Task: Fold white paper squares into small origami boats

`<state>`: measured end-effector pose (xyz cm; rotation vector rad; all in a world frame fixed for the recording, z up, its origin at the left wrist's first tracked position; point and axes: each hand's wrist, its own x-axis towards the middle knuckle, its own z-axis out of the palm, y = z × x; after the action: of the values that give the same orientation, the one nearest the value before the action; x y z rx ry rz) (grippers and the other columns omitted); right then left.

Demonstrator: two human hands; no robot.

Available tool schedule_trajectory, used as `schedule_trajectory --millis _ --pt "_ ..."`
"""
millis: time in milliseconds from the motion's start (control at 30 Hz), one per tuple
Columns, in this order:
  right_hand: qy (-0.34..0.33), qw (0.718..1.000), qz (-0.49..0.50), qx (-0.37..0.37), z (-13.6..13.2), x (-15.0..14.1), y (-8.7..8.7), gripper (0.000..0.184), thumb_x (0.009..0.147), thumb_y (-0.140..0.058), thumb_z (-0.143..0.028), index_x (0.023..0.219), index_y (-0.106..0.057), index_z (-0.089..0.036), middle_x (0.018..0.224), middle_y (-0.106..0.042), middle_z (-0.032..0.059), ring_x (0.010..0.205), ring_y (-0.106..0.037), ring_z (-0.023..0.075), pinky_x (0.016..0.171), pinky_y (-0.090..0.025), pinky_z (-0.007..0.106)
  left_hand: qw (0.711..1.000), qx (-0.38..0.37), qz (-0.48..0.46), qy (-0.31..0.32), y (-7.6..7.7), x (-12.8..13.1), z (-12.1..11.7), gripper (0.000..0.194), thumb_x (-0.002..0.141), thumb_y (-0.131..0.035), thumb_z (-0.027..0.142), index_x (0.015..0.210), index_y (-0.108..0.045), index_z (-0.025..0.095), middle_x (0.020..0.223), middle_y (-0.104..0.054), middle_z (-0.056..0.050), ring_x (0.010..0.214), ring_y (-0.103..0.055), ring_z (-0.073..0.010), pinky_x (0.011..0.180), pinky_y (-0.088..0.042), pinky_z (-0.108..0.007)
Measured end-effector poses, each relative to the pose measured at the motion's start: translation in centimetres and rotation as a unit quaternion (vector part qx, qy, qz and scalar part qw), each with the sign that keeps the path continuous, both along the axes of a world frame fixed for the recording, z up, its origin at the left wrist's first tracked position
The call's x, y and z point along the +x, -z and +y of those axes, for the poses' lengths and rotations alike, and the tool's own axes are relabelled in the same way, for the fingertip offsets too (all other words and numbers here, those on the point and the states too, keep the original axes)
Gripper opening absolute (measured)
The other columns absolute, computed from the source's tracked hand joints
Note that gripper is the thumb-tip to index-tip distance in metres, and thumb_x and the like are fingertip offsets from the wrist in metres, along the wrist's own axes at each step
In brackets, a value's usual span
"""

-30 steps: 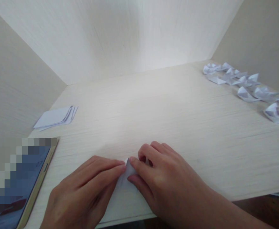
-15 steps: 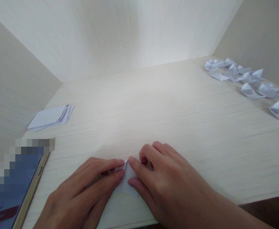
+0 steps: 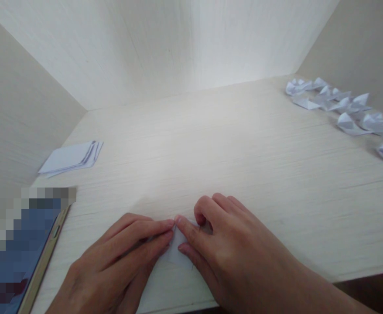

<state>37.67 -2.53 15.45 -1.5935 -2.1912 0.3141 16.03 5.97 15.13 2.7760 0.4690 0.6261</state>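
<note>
Paper (image 3: pixel 175 251) is sitting near the front of the desk (image 3: pixel 230 161); we're pinching its left side with the left hand (image 3: pixel 113 257) and gripping its right with the right hand (image 3: pixel 235 246), presumably to stop slipping. Folded shapes (image 3: pixel 347 124) are standing well apart, rightward.

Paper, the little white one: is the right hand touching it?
Touching. The head view shows the right hand with a fingertip on the paper.
</note>
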Motion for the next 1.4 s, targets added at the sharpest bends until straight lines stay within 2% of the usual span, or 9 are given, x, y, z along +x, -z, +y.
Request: schedule_trajectory --millis 233,500,733,967,1233,1400 --pt "-0.001 1.0 0.005 -0.005 0.12 0.12 0.16 0.02 0.1 -0.056 -0.02 0.114 -0.07 -0.017 0.095 -0.06 0.0085 0.081 -0.05 0.0232 0.073 -0.043 0.039 0.999 -0.011 0.034 -0.017 -0.03 -0.2 -0.15 0.032 0.1 -0.05 0.013 0.126 -0.067 0.024 0.116 -0.072 -0.005 0.106 -0.068 -0.0138 0.092 -0.057 -0.02" --pt "0.009 1.0 0.005 0.001 0.07 0.1 0.48 0.021 0.097 -0.06 -0.018 0.115 -0.07 -0.019 0.096 -0.06 0.008 0.08 -0.051 0.0225 0.074 -0.044 0.039 1.0 0.01 0.026 -0.005 -0.41 -0.12 0.08 0.029 0.101 -0.051 0.014 0.121 -0.07 0.021 0.11 -0.076 -0.006 0.101 -0.07 -0.0158 0.088 -0.06 -0.021" --pt "0.0 1.0 0.001 -0.001 0.14 0.04 0.47 0.019 0.095 -0.062 -0.018 0.112 -0.071 -0.017 0.094 -0.06 0.0081 0.08 -0.051 0.0221 0.072 -0.045 0.037 1.0 -0.002 0.024 -0.006 -0.18 -0.07 0.14 0.031 0.099 -0.053 0.01 0.124 -0.068 0.021 0.112 -0.074 -0.005 0.105 -0.067 -0.0148 0.092 -0.058 -0.021" --pt "0.012 1.0 0.004 0.0 0.09 -0.04 0.46 0.02 0.096 -0.061 -0.017 0.113 -0.07 -0.018 0.094 -0.06 0.0085 0.081 -0.051 0.0218 0.073 -0.045 0.037 1.0 -0.014 0.027 -0.001 -0.32 0.03 0.13 0.029 0.101 -0.05 0.013 0.124 -0.067 0.022 0.112 -0.074 -0.005 0.103 -0.068 -0.0159 0.089 -0.059 -0.023" --pt "-0.005 1.0 -0.017 0.011 0.16 0.25 0.43 0.018 0.095 -0.062 -0.017 0.111 -0.071 -0.018 0.093 -0.061 0.0081 0.079 -0.051 0.0226 0.071 -0.043 0.037 0.999 -0.023 0.032 -0.006 0.1 -0.41 -0.02 0.034 0.098 -0.054 0.008 0.127 -0.064 0.022 0.116 -0.072 -0.005 0.108 -0.065 -0.0168 0.092 -0.058 -0.024" --pt "-0.019 0.997 -0.066 0.033 0.4 0.24 -0.39 0.02 0.093 -0.061 -0.017 0.11 -0.071 -0.017 0.09 -0.064 0.0084 0.077 -0.053 0.0256 0.068 -0.042 0.041 0.999 -0.013 0.035 0.004 -0.19 -0.24 0.03 0.032 0.1 -0.052 0.01 0.127 -0.064 0.02 0.115 -0.073 -0.005 0.108 -0.065 -0.0166 0.092 -0.058 -0.024"
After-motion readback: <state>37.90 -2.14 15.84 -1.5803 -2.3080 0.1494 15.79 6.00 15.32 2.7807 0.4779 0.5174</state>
